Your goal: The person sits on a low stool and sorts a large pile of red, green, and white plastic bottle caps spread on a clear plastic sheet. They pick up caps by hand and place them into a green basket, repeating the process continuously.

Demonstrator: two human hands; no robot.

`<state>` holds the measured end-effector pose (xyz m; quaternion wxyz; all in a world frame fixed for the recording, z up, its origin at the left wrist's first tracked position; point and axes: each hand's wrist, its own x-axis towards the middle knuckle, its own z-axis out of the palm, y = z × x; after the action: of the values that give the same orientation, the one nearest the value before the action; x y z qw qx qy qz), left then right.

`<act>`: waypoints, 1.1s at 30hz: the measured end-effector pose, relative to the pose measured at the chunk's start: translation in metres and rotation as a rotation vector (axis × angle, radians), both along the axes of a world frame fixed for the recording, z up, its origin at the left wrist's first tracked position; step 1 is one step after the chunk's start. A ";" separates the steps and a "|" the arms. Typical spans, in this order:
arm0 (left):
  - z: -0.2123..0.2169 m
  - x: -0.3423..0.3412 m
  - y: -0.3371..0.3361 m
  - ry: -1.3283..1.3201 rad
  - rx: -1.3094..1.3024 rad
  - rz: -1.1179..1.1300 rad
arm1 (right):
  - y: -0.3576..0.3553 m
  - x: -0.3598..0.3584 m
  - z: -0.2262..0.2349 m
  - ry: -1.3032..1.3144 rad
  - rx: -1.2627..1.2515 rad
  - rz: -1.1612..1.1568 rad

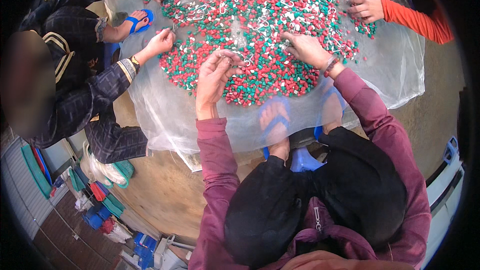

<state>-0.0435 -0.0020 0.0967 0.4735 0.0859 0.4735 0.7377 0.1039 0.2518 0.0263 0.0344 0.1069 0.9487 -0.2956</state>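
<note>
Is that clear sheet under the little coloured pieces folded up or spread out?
Spread out: the clear sheet extends past the coloured pieces on the left, right and near sides.

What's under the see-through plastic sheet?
Hazily visible beneath its near part are the wearer's feet in blue sandals. Whatever lies under the sheet where the heap of red, green and white pieces sits is covered and can't be seen.

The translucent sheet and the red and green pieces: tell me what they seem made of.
Translucent sheet: probably thin plastic film or fine mesh, faintly shiny; a foot shows through. Red and green pieces: likely plastic, smooth, evenly coloured, though too small to be sure.
</note>
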 end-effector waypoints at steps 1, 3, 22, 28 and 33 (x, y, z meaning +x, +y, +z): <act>-0.001 0.000 -0.002 -0.035 0.019 0.031 | 0.000 0.000 -0.003 0.002 0.018 0.048; -0.007 -0.001 -0.006 -0.091 0.104 0.086 | -0.001 -0.003 -0.008 -0.163 0.036 0.136; -0.047 0.023 0.019 1.109 -1.048 -0.243 | -0.009 -0.032 -0.012 0.071 -0.019 0.026; -0.022 0.006 0.021 0.700 -0.768 -0.058 | -0.004 -0.047 -0.007 -0.029 -0.027 0.039; -0.021 0.001 0.016 0.374 -0.566 0.016 | 0.001 -0.029 0.018 -0.006 -0.861 -0.310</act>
<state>-0.0425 0.0139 0.0753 0.3776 0.0809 0.7389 0.5521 0.0754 0.2529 0.0438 0.0340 0.2243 0.7121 -0.6644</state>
